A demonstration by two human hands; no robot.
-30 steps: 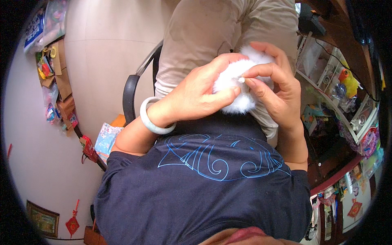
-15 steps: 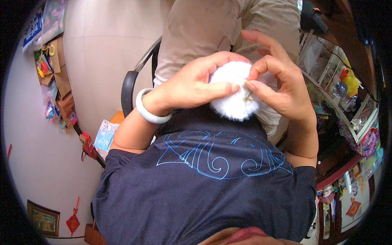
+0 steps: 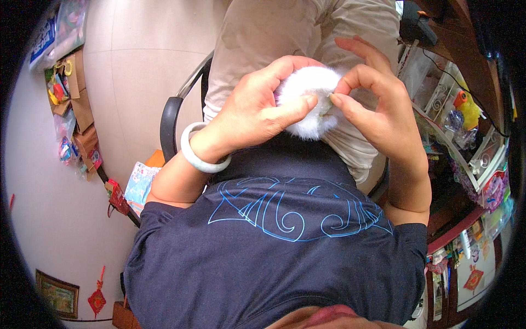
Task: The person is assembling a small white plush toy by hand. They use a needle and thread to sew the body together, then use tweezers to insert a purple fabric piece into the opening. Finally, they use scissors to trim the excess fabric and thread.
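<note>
A white fluffy ball [image 3: 308,122], like a furry pompom, is held above my lap. My left hand [image 3: 257,101] grips it from the left, thumb pressed on its near face and fingers wrapped behind. A pale bracelet [image 3: 193,148] circles my left wrist. At the ball's right edge my right hand [image 3: 372,96] is closed in a pinch of thumb and forefinger, its other fingers raised. Whatever sits in that pinch is too small to make out. A greyish patch shows in the fur between the left thumb and the right fingertips.
The black armrest [image 3: 171,123] of my chair stands to the left. Bags and boxes [image 3: 82,107] line the wall at far left. On the right is a white rack [image 3: 479,164] with a yellow toy [image 3: 468,112] beside a dark wooden cabinet.
Both hands and the ball have shifted a little away from my body. The ball has turned in my left hand, and a yellowish strand seen earlier on its face no longer shows clearly.
</note>
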